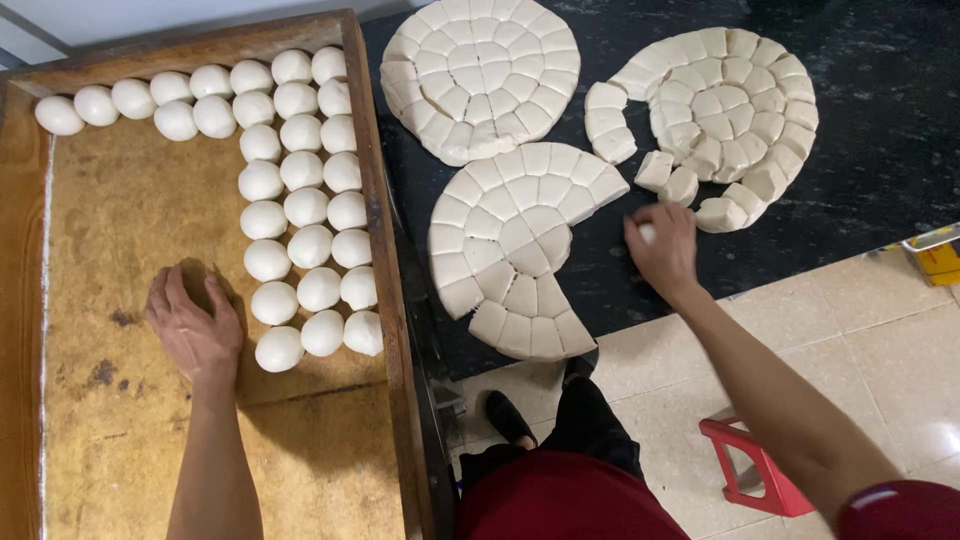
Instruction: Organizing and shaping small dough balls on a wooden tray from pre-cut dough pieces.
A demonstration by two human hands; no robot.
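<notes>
White raw dough piece point(648, 233) sits inside my right hand point(664, 248), fingers curled around it on the black stone counter point(880, 130), just beside the cut dough disc with a missing wedge point(515, 250). My left hand point(192, 328) lies cupped, palm down, on the brown wooden tray point(120, 210); whether it covers anything, I cannot tell. Rolled white dough balls point(305, 207) stand in rows just right of it. Two more scored discs lie beyond. Red plastic stool point(748, 470) on the tiled floor.

Your arms are bare below short dark red sleeves point(900, 505), one white-trimmed; you wear black trousers point(590, 425) and black shoes point(507, 416).
</notes>
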